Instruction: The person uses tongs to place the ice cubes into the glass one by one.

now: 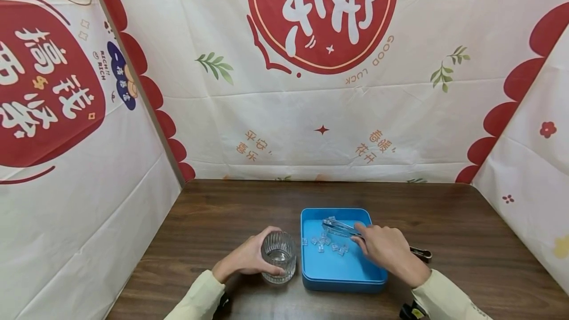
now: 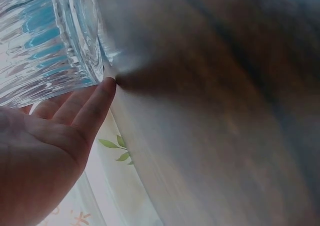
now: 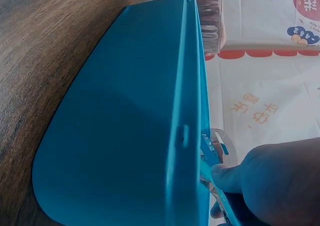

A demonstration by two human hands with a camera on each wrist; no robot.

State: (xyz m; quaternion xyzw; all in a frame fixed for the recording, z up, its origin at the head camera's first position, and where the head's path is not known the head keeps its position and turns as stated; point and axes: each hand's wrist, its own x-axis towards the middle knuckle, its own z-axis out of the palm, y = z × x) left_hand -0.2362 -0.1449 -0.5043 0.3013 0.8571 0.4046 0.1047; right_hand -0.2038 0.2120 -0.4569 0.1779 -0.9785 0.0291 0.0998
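My left hand (image 1: 249,257) grips a clear ribbed drinking glass (image 1: 286,271), fingers round its far side and thumb round its near side. In the left wrist view the little fingertip lies by the base of the glass, close to the tabletop. My right hand (image 1: 387,250) pinches a pair of metal tongs (image 1: 341,228) with a dark handle end behind the hand. The tongs' tips reach over the far left part of a blue rectangular box (image 1: 344,284). Small clear cubes (image 1: 321,248) lie scattered on its floor, several near the tongs' tips.
Box and glass stand side by side on a dark wood-grain table (image 1: 222,221), a narrow gap between them. A printed white cloth (image 1: 284,127) hangs behind the table's far edge, and similar cloths hang on the left and right.
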